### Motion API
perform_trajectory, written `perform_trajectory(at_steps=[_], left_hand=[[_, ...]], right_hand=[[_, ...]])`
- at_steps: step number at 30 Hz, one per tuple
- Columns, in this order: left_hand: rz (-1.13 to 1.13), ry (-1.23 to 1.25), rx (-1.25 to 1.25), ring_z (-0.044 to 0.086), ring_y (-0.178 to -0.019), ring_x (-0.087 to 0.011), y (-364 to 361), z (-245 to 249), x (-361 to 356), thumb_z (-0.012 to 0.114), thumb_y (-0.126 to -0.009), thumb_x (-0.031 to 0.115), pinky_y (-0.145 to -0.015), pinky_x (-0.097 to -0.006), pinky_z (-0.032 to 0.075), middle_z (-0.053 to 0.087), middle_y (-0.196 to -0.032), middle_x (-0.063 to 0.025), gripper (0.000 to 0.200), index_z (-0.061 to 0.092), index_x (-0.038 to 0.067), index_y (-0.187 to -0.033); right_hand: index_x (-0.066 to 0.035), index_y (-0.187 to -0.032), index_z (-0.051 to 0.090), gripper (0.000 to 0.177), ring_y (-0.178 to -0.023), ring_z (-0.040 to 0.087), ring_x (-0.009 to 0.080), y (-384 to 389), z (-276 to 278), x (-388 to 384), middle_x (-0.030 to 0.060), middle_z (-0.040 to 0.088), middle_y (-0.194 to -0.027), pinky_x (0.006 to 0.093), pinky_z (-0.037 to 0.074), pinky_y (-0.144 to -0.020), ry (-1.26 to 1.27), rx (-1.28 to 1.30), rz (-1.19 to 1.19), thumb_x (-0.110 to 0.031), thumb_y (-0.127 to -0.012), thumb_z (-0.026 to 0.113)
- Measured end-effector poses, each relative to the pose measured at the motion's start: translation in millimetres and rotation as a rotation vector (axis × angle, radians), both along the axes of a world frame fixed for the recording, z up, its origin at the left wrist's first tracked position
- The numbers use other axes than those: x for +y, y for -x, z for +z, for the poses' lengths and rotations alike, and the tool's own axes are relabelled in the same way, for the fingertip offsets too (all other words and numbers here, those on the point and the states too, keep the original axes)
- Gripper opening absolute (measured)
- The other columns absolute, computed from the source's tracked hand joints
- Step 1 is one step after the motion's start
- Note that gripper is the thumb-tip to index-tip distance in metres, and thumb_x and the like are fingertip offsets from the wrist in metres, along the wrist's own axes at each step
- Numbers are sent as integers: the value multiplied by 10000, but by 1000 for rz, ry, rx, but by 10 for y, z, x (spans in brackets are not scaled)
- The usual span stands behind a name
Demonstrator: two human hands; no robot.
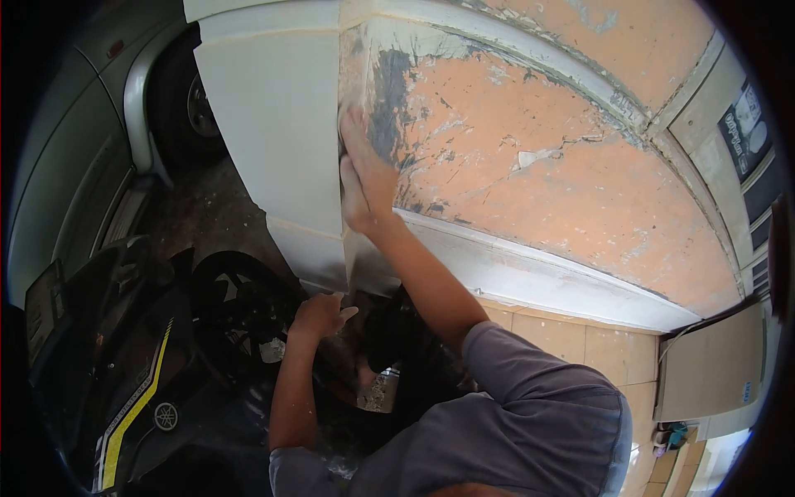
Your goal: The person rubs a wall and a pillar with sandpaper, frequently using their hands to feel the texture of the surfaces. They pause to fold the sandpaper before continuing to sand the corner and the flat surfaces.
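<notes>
My right hand (368,174) presses along the vertical corner of the wall, its fingers together and pointing up, the thumb side lower. A dark sliver shows between the palm side and the wall edge; what it is I cannot make out. Left of that corner the wall face (277,124) is smooth and white. To its right, a panel (513,141) of peeling orange paint has grey and white scraped patches. Lower down, my left hand (321,316) hovers near the bottom of the corner, thumb and forefinger apart, with pale dust on the fingertips and nothing visible in it.
A black motorcycle (132,398) with a yellow stripe stands close on the left. Behind it are a parked car (74,157) and its wheel (199,103). A shiny speckled object (379,391) lies near a foot below. Tiled floor (596,348) and a beige box-like panel (708,369) are at right.
</notes>
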State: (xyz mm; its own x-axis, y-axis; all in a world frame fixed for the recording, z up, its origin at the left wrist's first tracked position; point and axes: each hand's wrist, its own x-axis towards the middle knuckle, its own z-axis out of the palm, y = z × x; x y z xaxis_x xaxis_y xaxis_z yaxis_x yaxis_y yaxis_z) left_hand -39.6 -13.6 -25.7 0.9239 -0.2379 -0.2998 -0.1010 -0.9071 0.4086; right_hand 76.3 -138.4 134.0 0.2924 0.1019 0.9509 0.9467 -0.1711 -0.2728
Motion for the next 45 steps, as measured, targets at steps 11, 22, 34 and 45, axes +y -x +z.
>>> perform_trajectory(at_steps=[11,22,34,45], left_hand=[[-38,-9,75,619,-1045,-406,6,-55,-91,568,-906,480,-919,-474,476,652,-1070,-272,611,569,-20,-1257],[-28,-2,102,635,-1049,-373,1,-46,-82,561,-910,480,-914,-495,481,672,-1076,-224,550,598,15,-1203],[40,-5,8,647,-1011,-365,25,45,36,559,-920,468,-892,-509,464,689,-1026,-191,517,600,22,-1179],[43,-51,75,637,-1053,-350,12,136,24,550,-925,475,-935,-509,448,682,-1073,-191,568,564,22,-1267]], right_hand=[[63,-1374,456,522,-1306,465,369,-78,268,-49,290,456,-1395,333,391,-1063,-3,39,-32,126,-855,443],[13,-1355,487,370,-1144,608,292,365,-392,-477,158,573,-1287,444,503,-995,-373,754,459,-16,-987,454],[-46,-1367,470,407,-1184,575,279,615,-376,-523,137,528,-1317,510,543,-941,-682,1029,747,39,-970,434],[-3,-1260,561,335,-1037,644,217,431,-565,-515,121,628,-1181,369,568,-845,-777,1022,508,24,-927,565]])
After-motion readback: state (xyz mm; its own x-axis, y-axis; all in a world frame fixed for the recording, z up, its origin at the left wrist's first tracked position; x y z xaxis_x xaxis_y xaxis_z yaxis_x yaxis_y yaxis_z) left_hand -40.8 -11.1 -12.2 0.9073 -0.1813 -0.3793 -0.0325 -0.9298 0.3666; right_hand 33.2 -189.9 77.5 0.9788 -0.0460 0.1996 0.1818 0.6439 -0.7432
